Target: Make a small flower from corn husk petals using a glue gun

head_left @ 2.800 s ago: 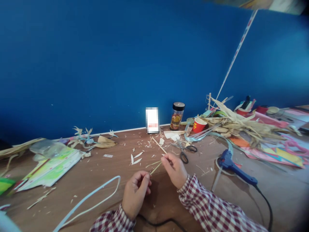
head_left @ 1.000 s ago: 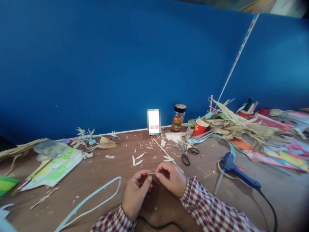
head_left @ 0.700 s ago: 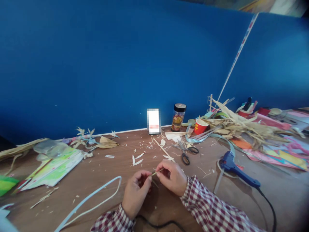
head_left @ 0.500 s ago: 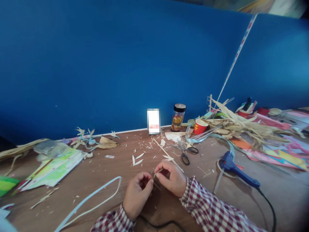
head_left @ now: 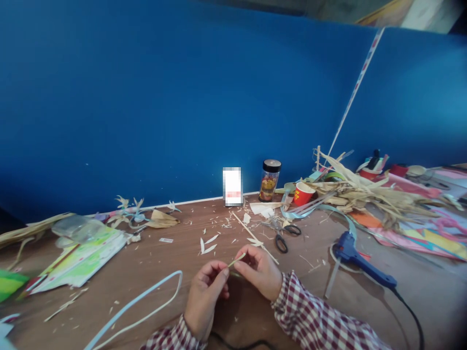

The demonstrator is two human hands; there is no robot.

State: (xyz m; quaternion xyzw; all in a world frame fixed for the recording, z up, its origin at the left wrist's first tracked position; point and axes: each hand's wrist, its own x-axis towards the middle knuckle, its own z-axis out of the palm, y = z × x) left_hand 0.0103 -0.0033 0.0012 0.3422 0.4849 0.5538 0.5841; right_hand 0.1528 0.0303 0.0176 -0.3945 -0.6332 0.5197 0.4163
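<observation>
Between my two hands runs a thin pale-green strip point(head_left: 236, 261), perhaps plant fibre, held above the table. My left hand point(head_left: 208, 294) pinches its lower end between thumb and forefinger, the other fingers curled. My right hand point(head_left: 260, 270) pinches near its upper end, close to the left fingertips. Just beyond the hands lie a pale thin stick point(head_left: 251, 232) and leaf-shaped pale pieces point(head_left: 208, 245). Scissors point(head_left: 280, 243) with dark handles rest past my right hand, their blades partly among white scraps.
A blue glue gun point(head_left: 361, 265) with a black cord lies at right. Behind stand a dark-lidded jar point(head_left: 270, 182), a red paper cup point(head_left: 303, 194) and a heap of dried husks point(head_left: 372, 189). At left are a light-blue looped strip point(head_left: 134, 296) and a green-patterned sheet point(head_left: 85, 257).
The strip now shows more clearly, stretching at a slant between my fingertips. My left hand has turned slightly and shifted a little left. The whole view has tilted slightly.
</observation>
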